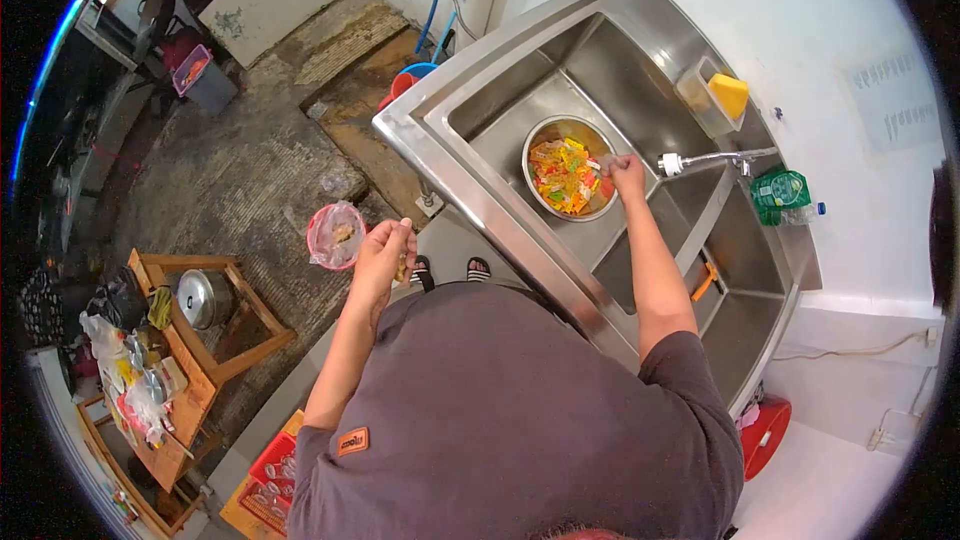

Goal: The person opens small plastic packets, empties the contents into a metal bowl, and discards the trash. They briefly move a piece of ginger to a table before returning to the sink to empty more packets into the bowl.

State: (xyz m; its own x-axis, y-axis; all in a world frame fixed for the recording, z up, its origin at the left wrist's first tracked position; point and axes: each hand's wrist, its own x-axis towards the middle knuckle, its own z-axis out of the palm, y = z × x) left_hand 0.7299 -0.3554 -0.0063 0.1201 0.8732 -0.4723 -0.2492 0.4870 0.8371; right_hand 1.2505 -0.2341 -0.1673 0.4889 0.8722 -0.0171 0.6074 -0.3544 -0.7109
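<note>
A round steel pot (535, 193) stands in the left basin of the steel sink (520, 100). Inside it lies a heap of small yellow, orange, red and green pieces (566, 176). My right hand (628, 178) is at the pot's right rim, its fingers pinched together; a pale bit shows at the fingertips, too small to name. Away from the sink, to the left, my left hand (380, 255) is closed, with something brownish partly showing below the fingers. Beside it on the floor side is a red bin (313, 240), lined with a clear plastic bag (338, 227) holding brownish scraps.
A faucet (715, 160) reaches over the sink divider. A plastic holder with a yellow sponge (729, 96) and a green bottle (781, 197) sit along the back ledge. An orange-handled tool (706, 281) lies in the right basin. At left stands a wooden stool frame (245, 345) near a metal pot (203, 298).
</note>
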